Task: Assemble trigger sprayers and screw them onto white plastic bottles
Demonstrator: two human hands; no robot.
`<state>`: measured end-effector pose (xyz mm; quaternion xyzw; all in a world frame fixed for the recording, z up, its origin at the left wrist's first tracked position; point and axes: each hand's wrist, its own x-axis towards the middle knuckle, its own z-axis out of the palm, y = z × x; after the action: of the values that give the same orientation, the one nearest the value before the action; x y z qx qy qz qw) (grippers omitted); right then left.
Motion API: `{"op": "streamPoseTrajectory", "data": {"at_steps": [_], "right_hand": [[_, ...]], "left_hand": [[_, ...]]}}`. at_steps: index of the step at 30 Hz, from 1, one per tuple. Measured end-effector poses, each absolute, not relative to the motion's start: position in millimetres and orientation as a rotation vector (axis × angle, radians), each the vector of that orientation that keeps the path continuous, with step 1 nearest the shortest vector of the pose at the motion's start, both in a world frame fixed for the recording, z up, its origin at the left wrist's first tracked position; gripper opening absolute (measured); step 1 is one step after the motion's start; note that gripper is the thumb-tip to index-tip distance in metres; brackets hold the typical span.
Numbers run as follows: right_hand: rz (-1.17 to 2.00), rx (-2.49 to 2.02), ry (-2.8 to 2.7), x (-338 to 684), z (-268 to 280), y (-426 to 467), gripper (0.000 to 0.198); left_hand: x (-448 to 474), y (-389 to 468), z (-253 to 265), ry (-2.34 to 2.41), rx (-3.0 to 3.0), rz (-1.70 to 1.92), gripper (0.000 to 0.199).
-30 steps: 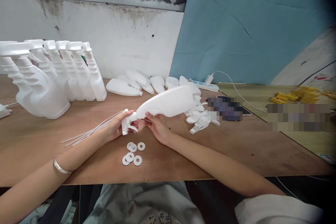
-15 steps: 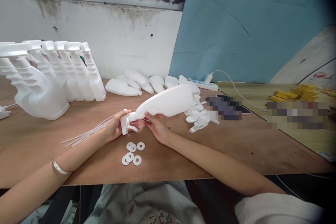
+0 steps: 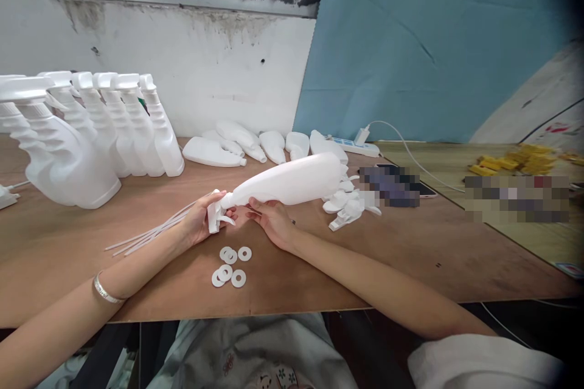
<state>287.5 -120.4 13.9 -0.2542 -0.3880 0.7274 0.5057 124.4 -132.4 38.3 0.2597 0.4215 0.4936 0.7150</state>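
Observation:
A white spray bottle [image 3: 292, 180] lies tilted across my two hands above the table, its base toward the right and a little raised. My left hand [image 3: 201, 217] is wrapped round the white trigger head [image 3: 214, 213] at the bottle's neck, the trigger pointing down and toward me. My right hand [image 3: 270, 219] holds the bottle's lower side near the neck, thumb against its wall and fingers beneath. Thin white dip tubes [image 3: 150, 234] lie under my left forearm. Several flat white washers [image 3: 238, 278] rest on the table in front of my hands.
Assembled spray bottles [image 3: 130, 134] stand in a group at the left. Loose bottles [image 3: 212, 152] lie along the wall. Loose trigger heads [image 3: 349, 209] are piled right of my hands, near a phone [image 3: 429, 189] and a power strip [image 3: 351, 147]. Yellow pieces [image 3: 520, 161] lie far right.
The bottle has turned slightly, its base end shifting right and a little lower. The trigger head has moved slightly left with my left hand. Both hands keep their hold.

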Motion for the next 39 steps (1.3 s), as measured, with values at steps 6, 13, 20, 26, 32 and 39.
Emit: {"op": "streamPoseTrajectory", "data": {"at_steps": [6,13,20,26,32,39], "right_hand": [[1.771,-0.619,-0.909,288.0,14.5,-118.6,0.019],[1.779,-0.632,-0.865,287.5,15.2,-116.7,0.02],[1.788,-0.598,-0.913,287.9,15.9,-119.6,0.017],[1.803,-0.598,-0.913,288.3,15.0,-118.7,0.015],[1.808,-0.593,-0.931,289.1,14.8,-117.6,0.016],[1.811,-0.577,-0.939,289.8,14.8,-117.1,0.015]], "left_hand": [[124.0,-133.7,39.0,0.893,0.685,1.142,0.007],[122.7,-131.4,34.4,0.924,0.811,1.16,0.012],[122.5,-127.2,32.7,1.042,0.744,1.08,0.016],[121.6,-127.6,33.7,1.051,0.75,1.023,0.018],[122.8,-128.9,35.8,1.023,0.759,0.996,0.016],[122.4,-128.2,33.3,1.006,0.809,1.125,0.015]]}}
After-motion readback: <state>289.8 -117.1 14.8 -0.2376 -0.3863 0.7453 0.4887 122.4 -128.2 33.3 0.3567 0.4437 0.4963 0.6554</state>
